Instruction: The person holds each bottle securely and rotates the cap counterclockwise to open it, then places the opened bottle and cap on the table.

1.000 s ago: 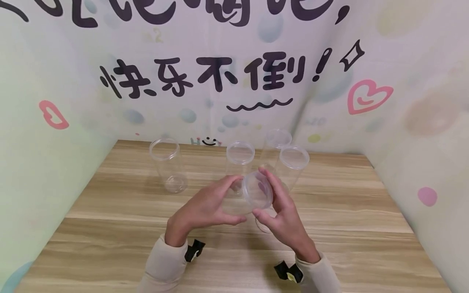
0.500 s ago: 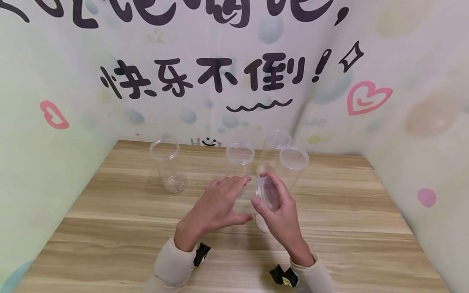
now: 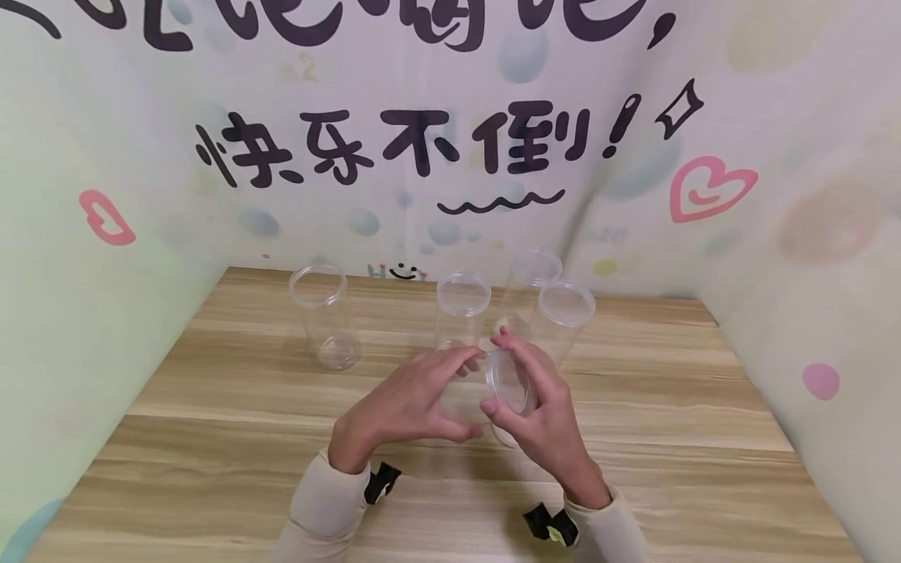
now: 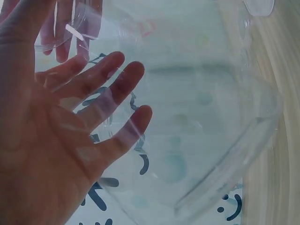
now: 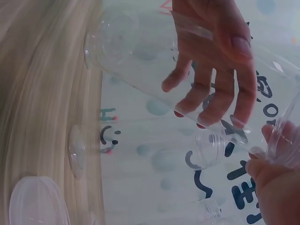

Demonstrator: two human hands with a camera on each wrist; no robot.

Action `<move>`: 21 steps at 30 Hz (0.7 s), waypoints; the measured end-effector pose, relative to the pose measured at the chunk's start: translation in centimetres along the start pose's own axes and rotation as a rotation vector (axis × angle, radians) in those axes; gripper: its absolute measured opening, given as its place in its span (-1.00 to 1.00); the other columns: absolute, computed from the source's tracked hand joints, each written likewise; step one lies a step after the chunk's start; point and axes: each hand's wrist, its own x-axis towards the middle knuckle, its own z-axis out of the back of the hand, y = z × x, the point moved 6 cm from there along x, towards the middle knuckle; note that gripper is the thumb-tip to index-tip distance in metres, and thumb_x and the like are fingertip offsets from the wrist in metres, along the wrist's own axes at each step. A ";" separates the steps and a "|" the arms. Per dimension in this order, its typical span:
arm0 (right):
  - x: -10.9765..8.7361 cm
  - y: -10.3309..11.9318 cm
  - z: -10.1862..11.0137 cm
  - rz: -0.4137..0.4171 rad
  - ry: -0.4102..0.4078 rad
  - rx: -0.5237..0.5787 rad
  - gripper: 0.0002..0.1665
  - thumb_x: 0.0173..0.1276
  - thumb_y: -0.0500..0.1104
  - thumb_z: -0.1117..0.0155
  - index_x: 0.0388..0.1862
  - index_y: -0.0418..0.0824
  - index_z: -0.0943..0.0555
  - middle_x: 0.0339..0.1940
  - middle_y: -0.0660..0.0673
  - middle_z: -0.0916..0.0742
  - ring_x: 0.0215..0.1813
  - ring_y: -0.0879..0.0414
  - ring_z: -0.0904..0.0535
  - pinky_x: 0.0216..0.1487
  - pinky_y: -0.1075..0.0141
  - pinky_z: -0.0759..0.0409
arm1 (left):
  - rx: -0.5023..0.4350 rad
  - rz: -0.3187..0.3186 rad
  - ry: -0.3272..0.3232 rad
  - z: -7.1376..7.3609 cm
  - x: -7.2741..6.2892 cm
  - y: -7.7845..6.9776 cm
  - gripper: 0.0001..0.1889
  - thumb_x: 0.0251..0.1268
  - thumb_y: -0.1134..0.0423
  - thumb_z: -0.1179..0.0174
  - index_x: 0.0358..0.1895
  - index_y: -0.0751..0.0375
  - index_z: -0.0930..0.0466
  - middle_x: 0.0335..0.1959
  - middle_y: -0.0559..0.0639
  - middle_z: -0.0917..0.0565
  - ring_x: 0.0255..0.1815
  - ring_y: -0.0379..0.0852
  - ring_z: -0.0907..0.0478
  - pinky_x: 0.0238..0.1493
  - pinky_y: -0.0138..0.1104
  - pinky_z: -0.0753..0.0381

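Note:
Both hands hold a clear plastic jar [image 3: 464,397] tilted above the table, its capped or rimmed end [image 3: 508,381] towards the right. My left hand [image 3: 401,403] wraps round the jar's body, as the right wrist view also shows with that hand's fingers [image 5: 220,96] curled over the clear wall. At the jar's end, my right hand [image 3: 545,410] grips the rim between thumb and fingers. Through the transparent jar body [image 4: 187,117] in the left wrist view, the wall behind is visible. Whether a separate lid sits on the rim is hard to tell.
Behind the hands stand several clear jars: one at the left [image 3: 324,317], one in the middle [image 3: 462,301], two at the right, of which one [image 3: 566,305] is nearer. A loose clear lid [image 5: 38,204] lies on the wooden table [image 3: 211,438]. A printed cloth wall [image 3: 394,234] backs the table.
The jar's end has swung to the right, then tipped partly back up. Both hands have shifted slightly with it, keeping their hold. The standing jars have not moved.

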 end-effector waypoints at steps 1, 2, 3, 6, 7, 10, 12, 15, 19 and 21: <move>0.0 0.1 0.0 0.008 0.014 0.006 -0.15 -0.04 -0.52 -0.49 0.32 -0.34 -0.46 0.29 -0.28 -0.56 0.50 -0.06 -0.31 0.50 0.30 -0.23 | -0.017 0.008 0.013 -0.1 0.0 0.0 -0.09 -0.02 -0.19 -0.45 0.40 0.09 -0.30 0.10 -0.14 -0.62 0.11 -0.18 -0.57 0.19 -0.09 -0.49; 0.0 0.1 0.1 0.008 0.027 0.010 -0.13 -0.03 -0.51 -0.49 0.34 -0.33 -0.44 0.32 -0.27 -0.54 0.51 -0.06 -0.29 0.50 0.29 -0.22 | -0.028 0.013 0.021 -0.1 0.0 0.1 -0.08 -0.02 -0.19 -0.45 0.40 0.09 -0.30 0.11 -0.14 -0.61 0.13 -0.19 -0.56 0.20 -0.09 -0.48; 0.0 0.1 0.1 0.006 0.036 0.012 -0.11 -0.03 -0.52 -0.50 0.35 -0.33 -0.43 0.34 -0.28 -0.53 0.52 -0.06 -0.28 0.51 0.29 -0.20 | -0.036 0.015 0.025 -0.1 0.0 0.1 -0.08 -0.02 -0.18 -0.46 0.41 0.10 -0.30 0.12 -0.13 -0.61 0.13 -0.18 -0.56 0.21 -0.09 -0.48; 0.0 0.1 0.2 -0.018 0.064 -0.017 -0.08 0.02 -0.43 -0.52 0.40 -0.27 -0.39 0.39 -0.25 -0.49 0.53 -0.03 -0.25 0.52 0.31 -0.17 | -0.034 0.009 0.018 0.0 0.1 0.0 -0.09 -0.05 -0.15 -0.48 0.39 0.10 -0.31 0.09 -0.11 -0.62 0.11 -0.16 -0.57 0.20 -0.10 -0.50; 0.0 0.0 0.1 -0.026 0.077 -0.032 -0.08 0.04 -0.38 -0.54 0.41 -0.25 -0.38 0.41 -0.24 -0.48 0.53 -0.02 -0.24 0.51 0.33 -0.16 | -0.026 0.004 0.011 0.0 0.0 0.1 -0.09 -0.06 -0.14 -0.50 0.39 0.11 -0.32 0.07 -0.10 -0.62 0.10 -0.15 -0.57 0.19 -0.12 -0.51; -0.1 -0.3 0.1 -0.054 0.111 -0.070 -0.02 0.10 -0.22 -0.56 0.48 -0.20 -0.30 0.43 -0.22 -0.45 0.50 0.00 -0.26 0.45 0.34 -0.24 | 0.010 -0.003 -0.011 0.3 0.0 0.2 -0.07 -0.09 -0.11 -0.52 0.38 0.14 -0.32 0.07 -0.06 -0.62 0.09 -0.13 -0.57 0.19 -0.13 -0.52; -0.1 -0.5 0.1 -0.078 0.125 -0.082 0.02 0.13 -0.12 -0.56 0.51 -0.16 -0.25 0.46 -0.19 -0.42 0.47 0.01 -0.28 0.39 0.28 -0.34 | 0.036 -0.001 -0.027 0.6 0.0 0.3 -0.07 -0.10 -0.09 -0.53 0.38 0.17 -0.32 0.09 -0.03 -0.61 0.08 -0.11 -0.56 0.18 -0.14 -0.53; -0.1 -0.8 0.4 -0.110 0.109 -0.102 0.01 0.19 0.06 -0.49 0.53 -0.13 -0.22 0.44 -0.17 -0.42 0.41 0.01 -0.34 0.26 0.10 -0.47 | 0.081 0.013 -0.056 0.9 -0.1 0.4 -0.07 -0.08 -0.10 -0.52 0.37 0.21 -0.33 0.13 -0.01 -0.60 0.10 -0.10 -0.56 0.17 -0.11 -0.54; -0.2 -1.3 0.7 -0.156 0.066 -0.160 -0.08 0.28 0.21 -0.34 0.49 -0.15 -0.27 0.31 -0.18 -0.49 0.28 -0.02 -0.44 0.10 0.02 -0.52 | 0.176 0.047 -0.076 0.9 -0.1 0.6 -0.08 -0.04 -0.16 -0.48 0.38 0.18 -0.33 0.19 -0.01 -0.59 0.18 -0.07 -0.54 0.16 -0.06 -0.54; -0.2 -1.6 0.8 -0.179 0.050 -0.193 -0.12 0.32 0.18 -0.34 0.47 -0.19 -0.29 0.25 -0.23 -0.51 0.20 -0.04 -0.47 0.04 0.05 -0.53 | 0.218 0.062 -0.073 0.7 0.0 0.7 -0.10 -0.02 -0.18 -0.46 0.38 0.15 -0.32 0.23 -0.01 -0.57 0.24 -0.06 -0.51 0.18 -0.03 -0.52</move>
